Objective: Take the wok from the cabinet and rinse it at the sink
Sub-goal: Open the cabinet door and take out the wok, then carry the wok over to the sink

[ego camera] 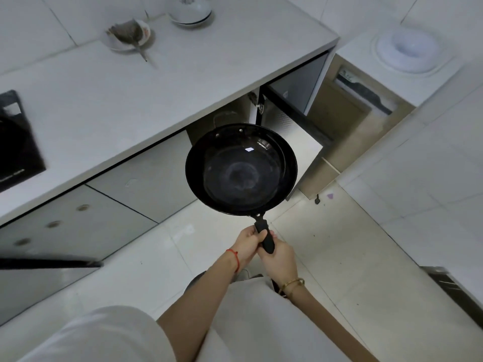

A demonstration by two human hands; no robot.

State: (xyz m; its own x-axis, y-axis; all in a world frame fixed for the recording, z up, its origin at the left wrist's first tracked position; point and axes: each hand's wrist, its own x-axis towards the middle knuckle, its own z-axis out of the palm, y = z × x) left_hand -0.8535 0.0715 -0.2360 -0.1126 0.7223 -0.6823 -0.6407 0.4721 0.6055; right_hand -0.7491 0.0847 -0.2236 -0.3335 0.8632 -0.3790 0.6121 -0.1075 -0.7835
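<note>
A black wok (241, 169) with a smaller dark pan nested inside it hangs level above the tiled floor, just in front of the open cabinet (230, 118) under the counter. Both hands hold its black handle. My left hand (247, 242) grips the handle near the wok's rim, and my right hand (278, 259) grips the handle's end. The cabinet's door (292, 121) stands swung out to the right behind the wok. No sink is in view.
A white counter (162, 82) runs across the top with a dirty bowl (129, 33) and a white pot (192, 10) on it. A black cooktop (15, 142) lies at the left edge. Right of the counter stands a white appliance (407, 52).
</note>
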